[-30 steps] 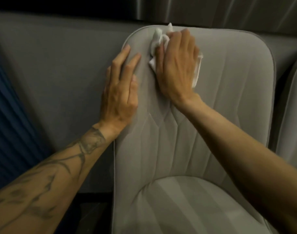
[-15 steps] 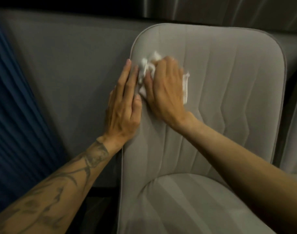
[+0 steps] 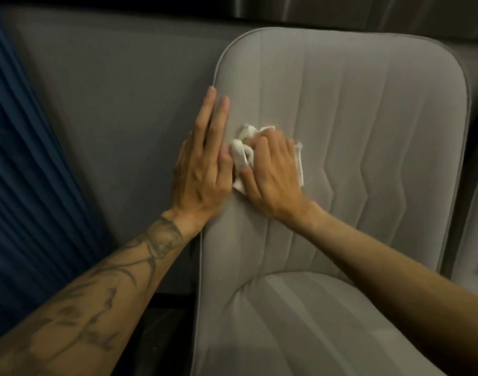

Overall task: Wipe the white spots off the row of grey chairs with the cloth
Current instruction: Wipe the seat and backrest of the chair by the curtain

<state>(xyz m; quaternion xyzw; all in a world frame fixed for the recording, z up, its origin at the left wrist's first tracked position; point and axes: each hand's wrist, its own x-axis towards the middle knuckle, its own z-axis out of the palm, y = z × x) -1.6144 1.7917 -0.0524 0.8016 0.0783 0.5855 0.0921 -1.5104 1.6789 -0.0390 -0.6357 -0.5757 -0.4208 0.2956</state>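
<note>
A grey padded chair (image 3: 368,131) with stitched seams fills the middle and right of the view, backrest above and seat below. My right hand (image 3: 273,177) presses a crumpled white cloth (image 3: 241,153) against the left part of the backrest, about halfway down. My left hand (image 3: 202,169) lies flat with fingers together along the backrest's left edge, right beside the cloth. I see no white spots on the visible fabric.
A grey wall panel (image 3: 110,104) stands behind the chair. A dark blue pleated curtain (image 3: 23,185) hangs at the left. The edge of a second grey chair (image 3: 476,213) shows at the far right. Dark floor lies below the left edge of the chair.
My right hand has slid the cloth down the backrest from near its top edge to the middle. My left hand has followed downward along the left edge.
</note>
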